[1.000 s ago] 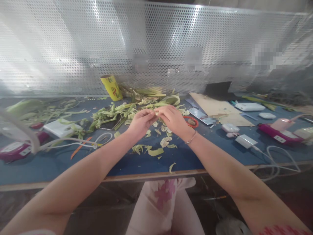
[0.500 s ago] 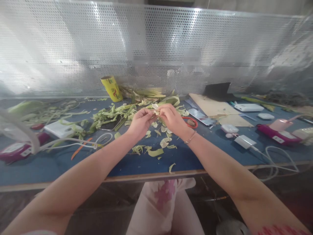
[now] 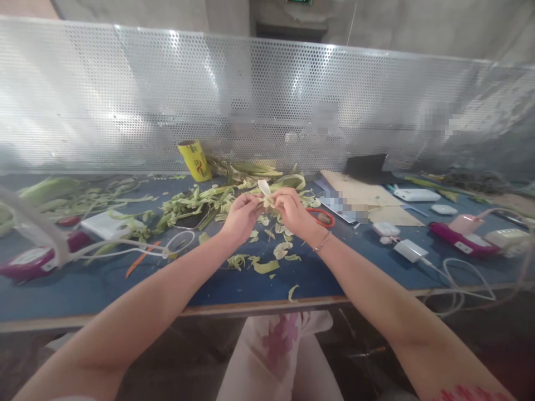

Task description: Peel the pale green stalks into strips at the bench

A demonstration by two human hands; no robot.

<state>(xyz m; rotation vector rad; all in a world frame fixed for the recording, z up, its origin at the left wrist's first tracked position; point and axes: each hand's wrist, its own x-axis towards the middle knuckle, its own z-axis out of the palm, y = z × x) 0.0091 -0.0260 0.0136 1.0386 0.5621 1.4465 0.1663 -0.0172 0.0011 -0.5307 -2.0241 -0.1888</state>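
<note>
Over the middle of the blue table, my left hand [image 3: 242, 218] and my right hand [image 3: 291, 210] meet, fingertips almost touching. Both are closed in a pinch on a pale leaf strip [image 3: 263, 188], whose whitish end stands up between them. My fingers hide its lower part. Beneath and in front of the hands lie scattered pale leaf pieces [image 3: 283, 250] and curled green peelings [image 3: 266, 268]. A heap of green leaf strips [image 3: 188, 206] lies just left of my left hand. Red-handled scissors [image 3: 328, 219], partly covered, rest beside my right wrist.
A yellow tube [image 3: 196, 161] leans at the back before a perforated metal screen [image 3: 267, 83]. To the right are cardboard [image 3: 355, 189], a phone [image 3: 340, 209], a white charger [image 3: 411, 251] and a magenta power strip [image 3: 463, 240]. Cables and a white box [image 3: 106, 224] occupy the left.
The view has tilted up slightly, so more wall shows above the screen. Between my fingertips the pale strip now stands up taller. My hands remain together in about the same place.
</note>
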